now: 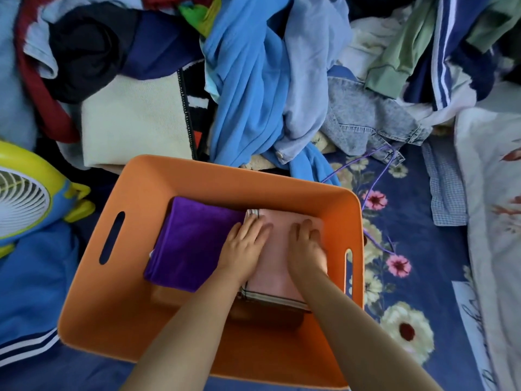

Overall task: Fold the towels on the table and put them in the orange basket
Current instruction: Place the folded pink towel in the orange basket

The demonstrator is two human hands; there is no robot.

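Note:
The orange basket [197,176] stands in the middle of the view on a floral blue sheet. Inside it a folded purple towel [191,244] lies on the left. A folded pink towel [277,266] with a striped edge lies on the right, beside the purple one. Both my hands are down inside the basket. My left hand [244,244] rests flat, fingers straight, on the pink towel's left part at the seam with the purple towel. My right hand [306,246] presses flat on the pink towel's right part, near the basket's right wall.
A heap of clothes fills the back: a bright blue garment [248,88], a denim jacket [366,119], a cream folded cloth [132,122]. A yellow and blue fan [25,198] stands at the left. A white floral quilt [493,193] lies at the right.

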